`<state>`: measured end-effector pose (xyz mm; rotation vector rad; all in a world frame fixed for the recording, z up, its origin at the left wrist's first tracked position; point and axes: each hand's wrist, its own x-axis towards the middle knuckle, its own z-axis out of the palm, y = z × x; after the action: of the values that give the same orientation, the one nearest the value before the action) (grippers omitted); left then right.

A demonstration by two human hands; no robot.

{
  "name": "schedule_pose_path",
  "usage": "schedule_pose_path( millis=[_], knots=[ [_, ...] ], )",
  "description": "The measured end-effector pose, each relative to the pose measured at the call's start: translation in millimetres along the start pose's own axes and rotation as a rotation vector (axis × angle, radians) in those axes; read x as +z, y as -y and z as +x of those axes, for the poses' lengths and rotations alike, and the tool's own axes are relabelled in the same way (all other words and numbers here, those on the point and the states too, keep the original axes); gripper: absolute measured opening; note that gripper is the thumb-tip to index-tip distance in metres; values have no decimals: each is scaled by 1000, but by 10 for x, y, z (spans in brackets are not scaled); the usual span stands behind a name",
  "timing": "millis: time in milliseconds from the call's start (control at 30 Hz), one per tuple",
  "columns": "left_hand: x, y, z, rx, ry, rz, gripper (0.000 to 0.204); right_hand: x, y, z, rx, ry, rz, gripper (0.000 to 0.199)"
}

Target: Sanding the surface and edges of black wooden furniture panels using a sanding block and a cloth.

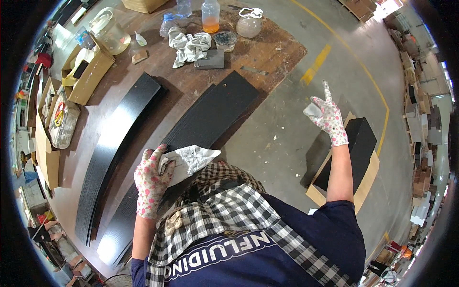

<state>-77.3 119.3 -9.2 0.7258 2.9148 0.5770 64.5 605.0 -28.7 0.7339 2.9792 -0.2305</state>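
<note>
Wiping the black panels.
I see left hand [152,181] pinching a white cloth [191,160] on the near black panel [210,117]; right hand [329,117] raised, fingers spread; far panel [119,143] untouched.

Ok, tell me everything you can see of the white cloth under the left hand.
The white cloth is a crumpled, wrinkled rag with faint grey smudges, soft fabric by the look of it. It lies bunched on the near end of a long black wood-grain panel on the brown worktable. The left hand, in a floral-print glove, presses on its left part; its right corner sticks out free. The right hand is raised well away from it.
</note>
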Motion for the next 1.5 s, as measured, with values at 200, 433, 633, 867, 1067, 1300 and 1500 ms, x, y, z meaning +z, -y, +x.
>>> schedule_pose_path(
  millis=[200, 433, 633, 867, 1067, 1300, 1500],
  knots=[
    [-53, -100, 18, -51, 87, 46, 45, 92, -63, 77, 63, 109, -171, 49],
    [-7, -66, 63, -62, 50, -48, 40, 386, 24, 179, -101, 220, 592, 54],
    [15, -14, 73, 19, 12, -40, 36, 630, 80, 38, 2, 278, 103, 48],
    [-114, -331, 376, 206, 117, -191, 21, 234, 585, -177, 105, 347, 753, 60],
    [155, -1249, 1084, 709, 440, -649, 67, -251, 802, -634, -205, 461, 878, 58],
    [639, -2015, 1285, 603, 1047, -812, 50, -292, 453, -1097, -639, 202, 977, 60],
    [876, -2257, 1381, 638, 1003, -942, 21, -75, -187, -1440, -495, 64, 1040, 68]
  ],
)
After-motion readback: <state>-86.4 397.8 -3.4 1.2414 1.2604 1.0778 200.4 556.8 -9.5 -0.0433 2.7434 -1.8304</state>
